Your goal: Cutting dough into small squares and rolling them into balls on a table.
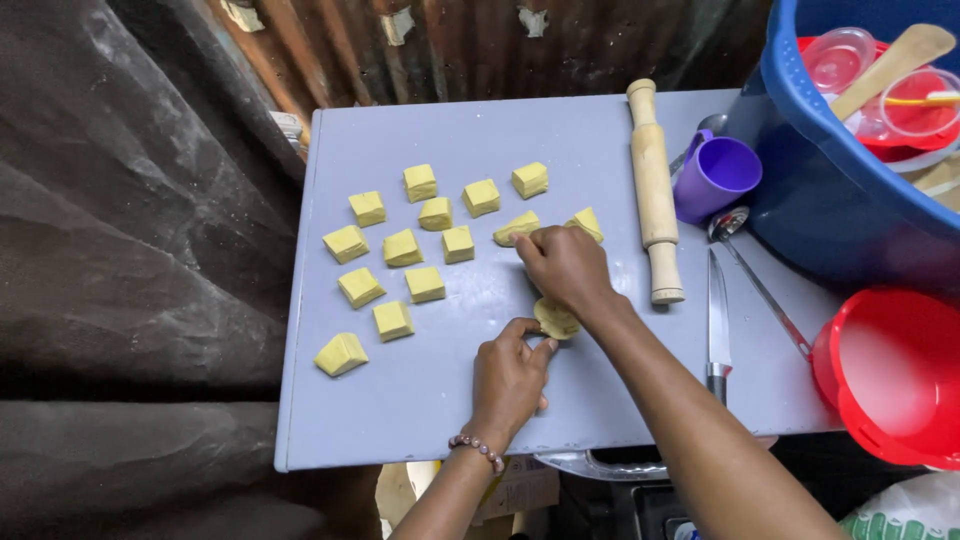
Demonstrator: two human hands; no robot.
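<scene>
We see left hand (510, 375) pinching flattened dough piece (556, 320) mid-worktop (420, 400); right hand (565, 265) pressing a cut piece (516, 228), grip unclear. Risk: sticky dough tears when lifted.

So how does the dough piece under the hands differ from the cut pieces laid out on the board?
The dough piece under the hands looks rounded and flattened; the cut pieces are blocky with straight edges. It is pinched by the left hand, with the right hand over it; the cut pieces lie untouched in loose rows. Both are the same yellow dough on the grey board.
</scene>
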